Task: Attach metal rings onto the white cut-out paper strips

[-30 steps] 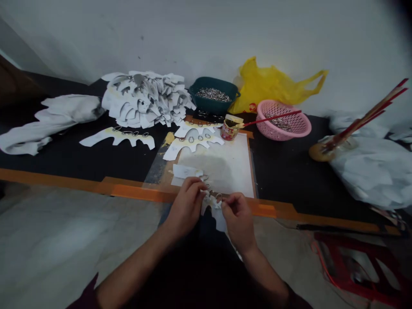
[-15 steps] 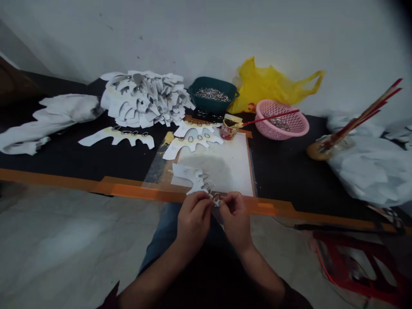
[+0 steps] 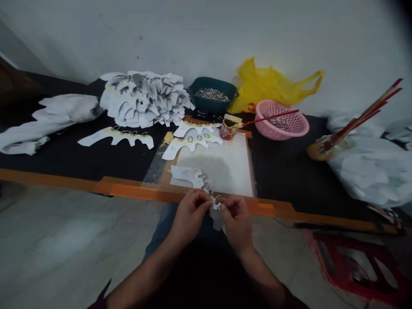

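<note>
At the table's front edge, my left hand and my right hand pinch the same white cut-out strip, fingertips a little apart. The strip runs from the work sheet over the edge, and its near end hangs down between my hands. Several thin metal rings stand along its notched side. One metal ring sits right between my fingertips; which fingers touch it I cannot tell. Beyond my hands, two white strips with metal rings lie on the sheet beside a small pot of yellowish paste.
A pile of white cut-outs stands at the back left. Behind the pot are a green basket of metal rings, a yellow bag and a pink basket. Red-tipped sticks jut up at the right. A red stool is below.
My hands have shifted slightly, and the held strip has tilted so its near end now hangs lower between them. The ring at my fingertips leans more.
</note>
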The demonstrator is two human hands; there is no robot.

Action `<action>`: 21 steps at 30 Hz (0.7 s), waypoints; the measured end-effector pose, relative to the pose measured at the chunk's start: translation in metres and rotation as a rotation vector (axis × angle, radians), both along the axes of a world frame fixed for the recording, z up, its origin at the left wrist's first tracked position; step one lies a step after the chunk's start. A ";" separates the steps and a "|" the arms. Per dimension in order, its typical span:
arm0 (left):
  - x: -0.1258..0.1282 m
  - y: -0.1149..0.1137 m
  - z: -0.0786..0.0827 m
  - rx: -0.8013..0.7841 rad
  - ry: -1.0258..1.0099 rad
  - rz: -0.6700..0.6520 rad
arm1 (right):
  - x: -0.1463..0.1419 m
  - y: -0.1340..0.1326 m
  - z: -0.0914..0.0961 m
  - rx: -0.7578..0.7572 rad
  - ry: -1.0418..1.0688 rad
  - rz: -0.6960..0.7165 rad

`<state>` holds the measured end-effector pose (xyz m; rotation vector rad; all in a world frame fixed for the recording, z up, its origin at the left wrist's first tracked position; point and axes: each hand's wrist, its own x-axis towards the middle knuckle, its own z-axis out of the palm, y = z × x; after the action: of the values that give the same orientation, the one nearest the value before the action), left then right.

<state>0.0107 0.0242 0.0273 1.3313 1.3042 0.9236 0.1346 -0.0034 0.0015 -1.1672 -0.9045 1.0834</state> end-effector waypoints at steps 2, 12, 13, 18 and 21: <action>0.000 0.000 0.000 0.048 0.053 0.010 | 0.000 -0.002 -0.002 0.010 -0.004 0.000; 0.006 -0.008 0.015 0.430 0.272 -0.005 | 0.000 -0.002 -0.003 0.052 -0.172 0.002; 0.006 -0.008 0.015 0.437 0.271 -0.005 | 0.000 -0.002 -0.002 0.057 -0.192 -0.002; -0.004 0.001 0.007 0.291 0.247 -0.040 | 0.002 0.000 -0.004 0.147 -0.271 0.034; -0.005 0.007 0.003 0.277 0.273 -0.035 | 0.005 0.000 -0.007 0.143 -0.275 0.057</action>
<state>0.0058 0.0308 0.0306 1.7393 1.3882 0.9474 0.1392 -0.0029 -0.0058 -1.1943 -1.2156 0.8999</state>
